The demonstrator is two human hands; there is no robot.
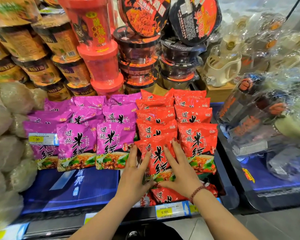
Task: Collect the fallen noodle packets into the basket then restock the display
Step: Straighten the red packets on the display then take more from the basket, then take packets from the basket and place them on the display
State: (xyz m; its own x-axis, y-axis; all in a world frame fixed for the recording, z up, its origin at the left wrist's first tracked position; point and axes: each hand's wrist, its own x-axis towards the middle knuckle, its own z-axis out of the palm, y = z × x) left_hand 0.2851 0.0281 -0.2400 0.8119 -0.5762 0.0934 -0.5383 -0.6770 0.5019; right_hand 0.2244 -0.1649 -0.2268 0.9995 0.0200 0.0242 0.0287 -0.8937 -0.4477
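1. My left grip (135,168) lies flat on the left half of a red noodle packet (157,158), fingers straight and spread, pressing its front.
2. My right grip (178,170) presses the right half the same way, fingers straight. Both thumbs meet at the packet's lower edge.
3. The packet stands nearly upright between the two grips, against the row of red packets (156,116) just beyond my fingertips.
4. Just right of the right grip stands a front red packet (197,146). Just left of the left grip stand the purple packets (114,146).
5. Under my wrists, loose red packets (166,194) lie on the blue shelf (76,187), near a price tag (164,212).
6. Well beyond both grips, black noodle bowls (139,56) sit stacked.
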